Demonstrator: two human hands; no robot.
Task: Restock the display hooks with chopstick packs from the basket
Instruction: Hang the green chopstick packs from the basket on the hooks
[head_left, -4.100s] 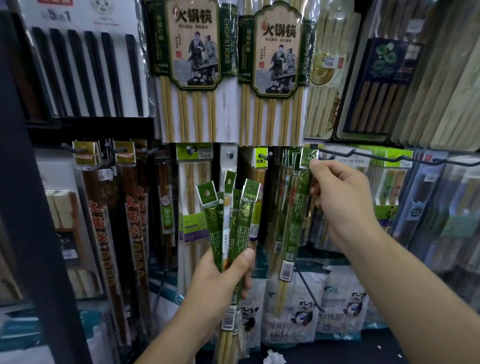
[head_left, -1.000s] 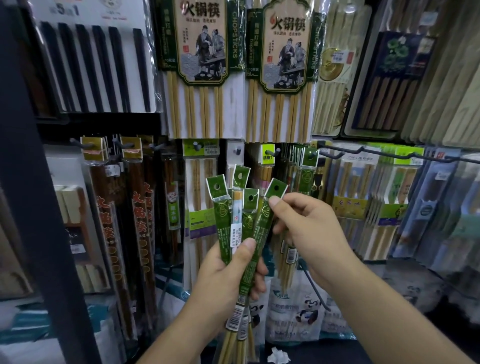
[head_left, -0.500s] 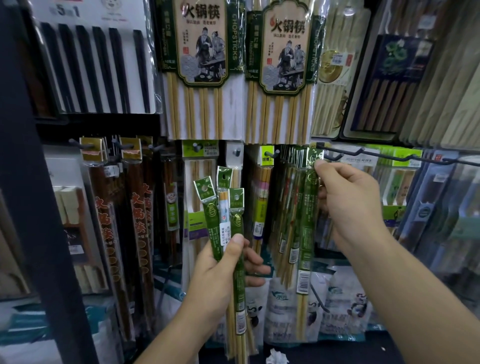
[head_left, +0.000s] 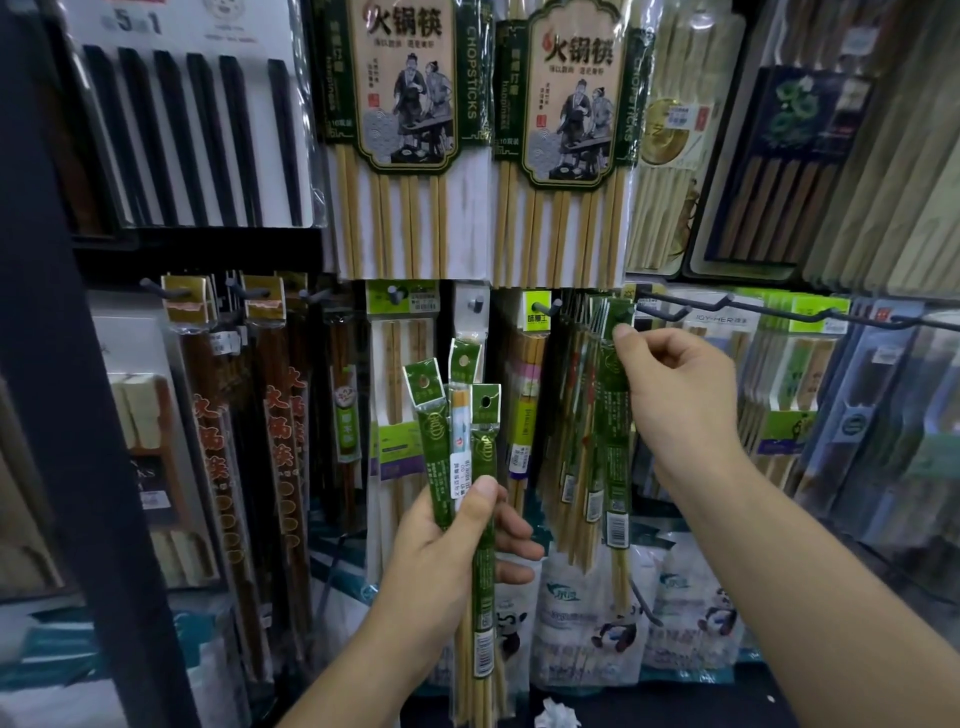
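- Hands seen from the head camera: two, both bare. The left hand (head_left: 447, 551) is low in the centre and the right hand (head_left: 680, 395) is higher and to the right.
- The left hand is curled round a bundle of packs (head_left: 485, 457), with the thumb pressed across the front.
- That bundle holds three chopstick packs, two in green sleeves and one pale one between them. They fan out at the top, and each header has a punched hole.
- The lower ends of the bundle run down to the bottom edge of the frame.
- The right hand pinches one front green pack (head_left: 615, 457) near its top between thumb and forefinger, and the other fingers are loosely curled.
- That pack's header is up beside a dark wire display hook (head_left: 660, 312). I cannot tell whether its hole is over the wire.
- Just behind it, on its left, is a row of hanging green packs (head_left: 576, 415). They overlap so closely that a sure count is not possible, though there are at least four.
- Above hang two large bamboo packs (head_left: 405, 130), side by side and cut off at the top.
- At the upper left is one black chopstick card (head_left: 192, 130) showing six black sticks.
- At the left, two gold-topped dark packs (head_left: 189, 306) hang on their own pegs.
- At the bottom are panda-printed bags (head_left: 613, 623), partly hidden by the arms.
- One crumpled white scrap (head_left: 558, 719) lies at the frame's edge.
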